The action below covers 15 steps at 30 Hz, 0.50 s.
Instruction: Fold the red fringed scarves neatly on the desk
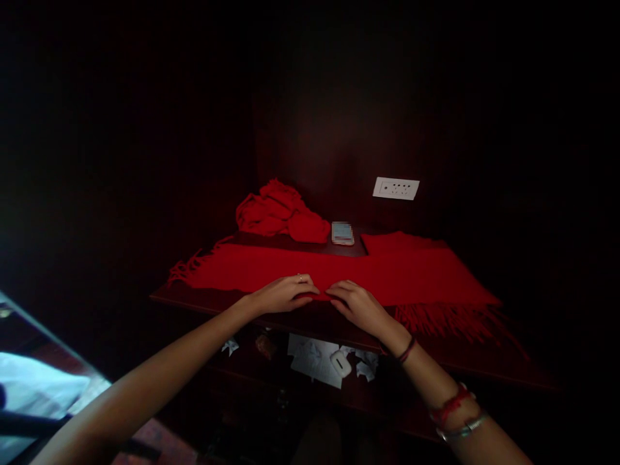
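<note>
A long red fringed scarf lies spread across a dark wooden table. My left hand rests on the scarf's near edge at the middle, fingers curled and pinching the cloth. My right hand sits just beside it, fingers bent down onto the same edge. The fingertips of the two hands almost touch. A second red scarf lies bunched at the back of the table.
A phone lies at the back of the table by the bunched scarf. A white wall socket is behind. On the shelf below are papers and a small white case. A bed edge shows at lower left.
</note>
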Tool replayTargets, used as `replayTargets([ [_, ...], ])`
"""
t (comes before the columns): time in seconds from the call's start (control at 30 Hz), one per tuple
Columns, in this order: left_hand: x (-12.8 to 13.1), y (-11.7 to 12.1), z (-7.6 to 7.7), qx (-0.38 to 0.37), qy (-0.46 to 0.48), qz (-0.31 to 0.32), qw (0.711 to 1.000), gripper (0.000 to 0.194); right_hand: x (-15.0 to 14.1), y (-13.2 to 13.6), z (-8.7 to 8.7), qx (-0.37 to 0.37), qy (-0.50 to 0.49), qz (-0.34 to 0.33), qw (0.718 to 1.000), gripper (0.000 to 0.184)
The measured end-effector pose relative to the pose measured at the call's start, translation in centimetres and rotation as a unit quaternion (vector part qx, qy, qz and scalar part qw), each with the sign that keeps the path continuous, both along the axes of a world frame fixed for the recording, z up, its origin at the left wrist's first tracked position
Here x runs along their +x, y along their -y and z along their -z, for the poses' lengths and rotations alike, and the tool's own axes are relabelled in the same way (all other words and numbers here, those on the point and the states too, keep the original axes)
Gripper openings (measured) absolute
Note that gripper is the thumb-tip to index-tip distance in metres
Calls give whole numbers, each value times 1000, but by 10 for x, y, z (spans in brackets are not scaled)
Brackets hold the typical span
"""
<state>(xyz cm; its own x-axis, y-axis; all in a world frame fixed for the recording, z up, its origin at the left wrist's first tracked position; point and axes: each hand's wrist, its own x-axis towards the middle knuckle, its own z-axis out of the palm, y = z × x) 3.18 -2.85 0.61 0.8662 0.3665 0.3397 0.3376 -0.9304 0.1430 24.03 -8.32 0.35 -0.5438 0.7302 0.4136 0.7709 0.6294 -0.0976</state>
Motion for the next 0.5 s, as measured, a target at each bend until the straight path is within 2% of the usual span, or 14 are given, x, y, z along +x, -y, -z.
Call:
replayTargets([
  [0.3, 3, -3, 7, 17, 14, -9, 1000, 21, -5, -8, 8, 19, 34, -18, 999, 20],
  [0.4, 4, -7, 4, 27, 6, -15, 999, 22, -6, -10, 6, 24, 50, -21, 998, 21],
  [0.5, 8, -12, -4, 49, -46, -2, 998, 17, -7, -11, 3, 28, 89, -9, 996, 20],
])
